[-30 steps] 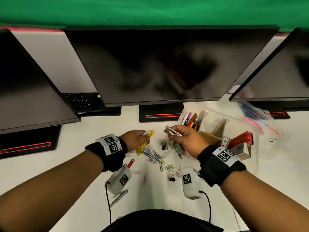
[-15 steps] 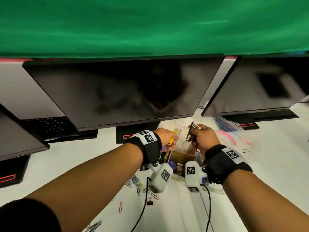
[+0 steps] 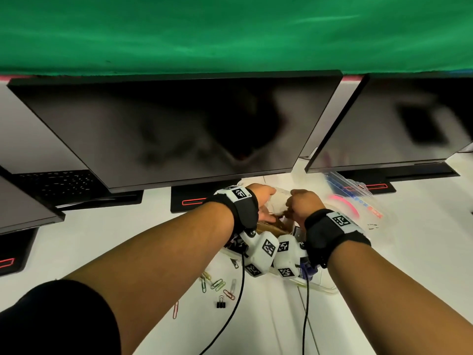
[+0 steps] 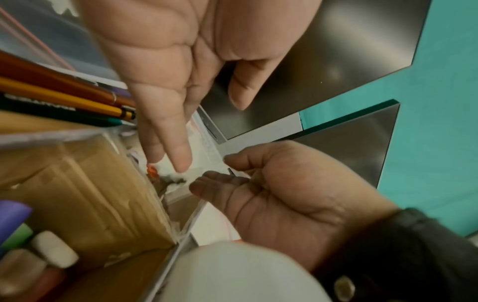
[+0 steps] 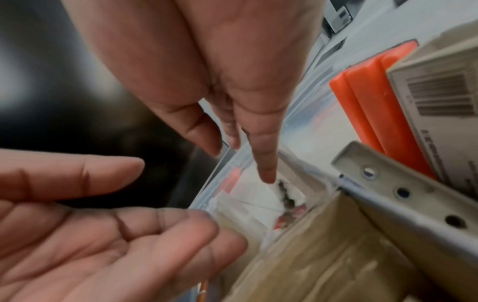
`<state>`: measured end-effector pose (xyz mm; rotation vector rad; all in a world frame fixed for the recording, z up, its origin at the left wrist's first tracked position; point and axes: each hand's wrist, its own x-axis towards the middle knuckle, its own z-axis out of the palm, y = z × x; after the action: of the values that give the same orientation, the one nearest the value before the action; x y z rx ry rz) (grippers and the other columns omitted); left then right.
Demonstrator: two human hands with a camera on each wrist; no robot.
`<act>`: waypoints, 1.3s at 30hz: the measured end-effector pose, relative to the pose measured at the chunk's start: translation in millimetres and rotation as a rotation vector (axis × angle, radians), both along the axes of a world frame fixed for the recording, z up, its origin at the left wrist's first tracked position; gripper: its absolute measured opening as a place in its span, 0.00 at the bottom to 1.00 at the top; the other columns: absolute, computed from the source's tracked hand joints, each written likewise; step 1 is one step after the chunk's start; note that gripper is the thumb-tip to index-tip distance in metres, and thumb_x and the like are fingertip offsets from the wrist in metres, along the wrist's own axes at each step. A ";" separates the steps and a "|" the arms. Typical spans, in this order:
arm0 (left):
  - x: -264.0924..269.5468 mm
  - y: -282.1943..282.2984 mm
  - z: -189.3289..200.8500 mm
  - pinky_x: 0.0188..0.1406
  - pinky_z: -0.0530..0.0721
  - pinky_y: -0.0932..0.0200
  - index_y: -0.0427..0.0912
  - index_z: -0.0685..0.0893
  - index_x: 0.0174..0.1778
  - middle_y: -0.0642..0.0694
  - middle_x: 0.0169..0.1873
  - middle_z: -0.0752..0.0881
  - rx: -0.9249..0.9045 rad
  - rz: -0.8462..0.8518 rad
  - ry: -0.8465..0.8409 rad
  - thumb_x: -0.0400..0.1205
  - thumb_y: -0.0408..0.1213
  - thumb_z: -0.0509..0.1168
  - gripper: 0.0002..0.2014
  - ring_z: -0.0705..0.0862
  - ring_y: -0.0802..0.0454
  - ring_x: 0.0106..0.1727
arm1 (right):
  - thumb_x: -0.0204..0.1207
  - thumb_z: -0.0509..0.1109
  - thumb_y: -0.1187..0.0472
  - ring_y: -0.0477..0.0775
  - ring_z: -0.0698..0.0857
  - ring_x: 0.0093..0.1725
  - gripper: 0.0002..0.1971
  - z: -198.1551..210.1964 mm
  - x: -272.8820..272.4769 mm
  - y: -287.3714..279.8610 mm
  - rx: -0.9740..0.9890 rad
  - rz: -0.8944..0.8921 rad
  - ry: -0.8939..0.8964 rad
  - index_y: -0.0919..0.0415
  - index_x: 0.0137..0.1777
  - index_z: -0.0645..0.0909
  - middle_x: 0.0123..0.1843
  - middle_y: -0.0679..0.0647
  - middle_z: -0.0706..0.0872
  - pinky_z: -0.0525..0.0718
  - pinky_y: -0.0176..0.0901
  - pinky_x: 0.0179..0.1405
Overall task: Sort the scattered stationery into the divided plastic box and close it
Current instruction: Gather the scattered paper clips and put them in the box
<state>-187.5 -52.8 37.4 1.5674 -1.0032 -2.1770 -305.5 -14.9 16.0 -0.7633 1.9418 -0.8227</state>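
The divided plastic box (image 3: 329, 290) sits under the middle monitor, mostly hidden by my wrists. Both hands hover over its far compartment. My left hand (image 3: 263, 198) is flat and holds nothing, its fingers (image 4: 181, 161) pointing down at a small heap of clips (image 4: 168, 180). My right hand (image 3: 303, 203) reaches in loosely, with its index tip (image 5: 267, 175) just above the same clips (image 5: 287, 199). A thin dark sliver by its thumb is too small to identify. Pens and pencils (image 4: 64, 98) lie in the neighbouring compartment. Several loose paper clips (image 3: 217, 283) and a black binder clip (image 3: 221, 304) remain on the table.
Brown cardboard (image 4: 77, 194), an orange stapler (image 5: 375, 102), a barcoded carton (image 5: 439, 98) and a holed metal piece (image 5: 413, 194) fill other compartments. A clear plastic bag (image 3: 358, 201) lies right of the box. Dark monitors (image 3: 179, 129) overhang the box's far side.
Both hands went from the scattered pile to the box. The yellow pen has left my left hand and the clips have left my right hand. The view tilted upward.
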 end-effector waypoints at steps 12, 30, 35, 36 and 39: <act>88.6 -4.5 -5.7 0.34 0.76 0.62 0.44 0.78 0.38 0.47 0.33 0.79 -0.285 -0.231 -0.228 0.84 0.35 0.61 0.08 0.78 0.54 0.31 | 0.76 0.63 0.73 0.55 0.82 0.34 0.10 5.7 65.9 5.8 -0.127 0.140 -0.026 0.60 0.38 0.81 0.36 0.59 0.84 0.81 0.42 0.28; 299.3 45.0 -108.9 0.67 0.73 0.53 0.48 0.75 0.70 0.41 0.69 0.75 -0.557 -0.607 -1.053 0.81 0.35 0.61 0.20 0.75 0.41 0.70 | 0.80 0.62 0.58 0.61 0.51 0.83 0.30 -89.5 215.5 25.6 0.090 0.892 0.676 0.61 0.80 0.58 0.83 0.61 0.52 0.54 0.49 0.82; 321.0 52.2 -124.7 0.73 0.69 0.50 0.48 0.70 0.73 0.42 0.73 0.71 -0.514 -0.588 -1.082 0.81 0.35 0.61 0.23 0.70 0.42 0.75 | 0.75 0.65 0.52 0.65 0.50 0.82 0.32 -116.1 209.3 5.8 0.216 0.777 0.734 0.59 0.78 0.60 0.82 0.59 0.54 0.59 0.60 0.81; 323.5 52.9 -127.2 0.74 0.68 0.50 0.48 0.70 0.73 0.42 0.73 0.71 -0.506 -0.586 -1.083 0.81 0.35 0.60 0.23 0.70 0.42 0.75 | 0.75 0.65 0.52 0.65 0.53 0.81 0.31 -119.8 208.4 4.8 0.248 0.788 0.747 0.59 0.76 0.62 0.81 0.59 0.58 0.62 0.61 0.79; 327.3 54.0 -133.2 0.75 0.68 0.49 0.48 0.69 0.74 0.42 0.73 0.70 -0.502 -0.581 -1.074 0.82 0.36 0.60 0.23 0.69 0.41 0.76 | 0.76 0.64 0.51 0.66 0.61 0.77 0.29 -126.1 210.2 8.4 0.272 0.830 0.774 0.62 0.74 0.65 0.77 0.61 0.64 0.66 0.58 0.76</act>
<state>139.8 1.1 -95.8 2.3435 -2.2991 -0.9713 -95.2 -6.4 -110.2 -1.7083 1.9963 0.2910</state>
